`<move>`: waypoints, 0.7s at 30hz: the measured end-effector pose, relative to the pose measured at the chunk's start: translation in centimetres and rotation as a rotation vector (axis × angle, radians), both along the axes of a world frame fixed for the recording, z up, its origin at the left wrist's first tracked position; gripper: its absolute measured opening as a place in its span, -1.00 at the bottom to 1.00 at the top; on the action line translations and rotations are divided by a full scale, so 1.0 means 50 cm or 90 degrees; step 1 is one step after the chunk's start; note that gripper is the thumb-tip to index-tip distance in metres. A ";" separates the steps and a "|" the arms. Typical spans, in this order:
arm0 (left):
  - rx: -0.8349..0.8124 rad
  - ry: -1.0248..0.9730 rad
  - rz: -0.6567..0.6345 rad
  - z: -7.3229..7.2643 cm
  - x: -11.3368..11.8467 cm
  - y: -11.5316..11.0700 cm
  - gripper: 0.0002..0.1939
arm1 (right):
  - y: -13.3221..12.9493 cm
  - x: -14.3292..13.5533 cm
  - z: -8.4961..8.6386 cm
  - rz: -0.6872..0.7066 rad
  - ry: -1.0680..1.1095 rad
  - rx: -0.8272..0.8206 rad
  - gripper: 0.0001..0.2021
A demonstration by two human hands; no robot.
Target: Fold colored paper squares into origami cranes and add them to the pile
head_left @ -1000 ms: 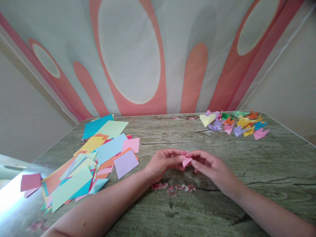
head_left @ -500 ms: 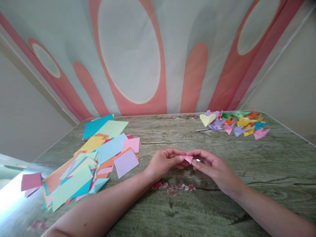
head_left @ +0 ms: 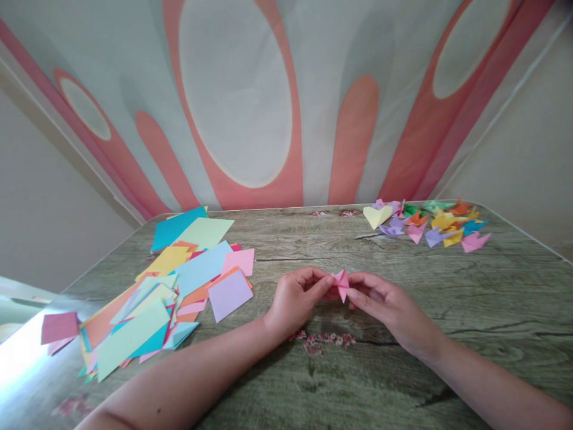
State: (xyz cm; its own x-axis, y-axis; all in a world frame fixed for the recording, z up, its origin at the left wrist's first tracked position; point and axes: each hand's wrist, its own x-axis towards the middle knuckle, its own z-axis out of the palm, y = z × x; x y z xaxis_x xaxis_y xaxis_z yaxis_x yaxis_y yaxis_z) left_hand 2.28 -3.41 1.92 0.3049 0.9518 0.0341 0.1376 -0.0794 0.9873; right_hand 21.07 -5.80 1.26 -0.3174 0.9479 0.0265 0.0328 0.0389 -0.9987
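A small pink folded paper (head_left: 342,285) is held up between my two hands, just above the middle of the table. My left hand (head_left: 303,297) pinches its left side between thumb and fingertips. On the other side, the thumb and fingers of my right hand (head_left: 376,298) close on its right edge. Pointed flaps of the folded paper show at the top and bottom; the fingers cover its sides.
Loose coloured paper sheets (head_left: 203,269) lie in an overlapping pile on the left. Several small folded paper figures (head_left: 441,221) are grouped at the back right, with a pale yellow paper heart (head_left: 377,216) among them. The wood-patterned table (head_left: 286,382) meets a patterned backdrop (head_left: 317,149).
The pink folded paper has turned in my fingers and shows more of its pointed flaps. My hands have stayed in nearly the same place.
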 end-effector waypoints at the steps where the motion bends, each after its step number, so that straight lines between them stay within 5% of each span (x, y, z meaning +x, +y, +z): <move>1: 0.011 0.017 0.007 -0.001 0.000 -0.001 -0.74 | 0.000 -0.001 0.001 0.002 0.004 0.000 -0.73; 13: 0.132 0.088 -0.028 -0.008 0.001 -0.012 -0.81 | -0.004 -0.005 -0.011 -0.091 -0.086 0.084 -0.81; 21: 0.106 0.047 -0.024 -0.013 0.011 -0.022 -0.86 | 0.000 -0.009 -0.024 -0.097 -0.015 -0.006 -0.74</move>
State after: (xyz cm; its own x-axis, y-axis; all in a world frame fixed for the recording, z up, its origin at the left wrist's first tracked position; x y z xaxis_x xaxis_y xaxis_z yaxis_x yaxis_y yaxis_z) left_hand 2.82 -4.51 1.26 0.3481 0.9227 0.1656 0.2035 -0.2468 0.9474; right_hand 20.62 -5.78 0.08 -0.1704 0.9853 0.0109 0.0616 0.0217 -0.9979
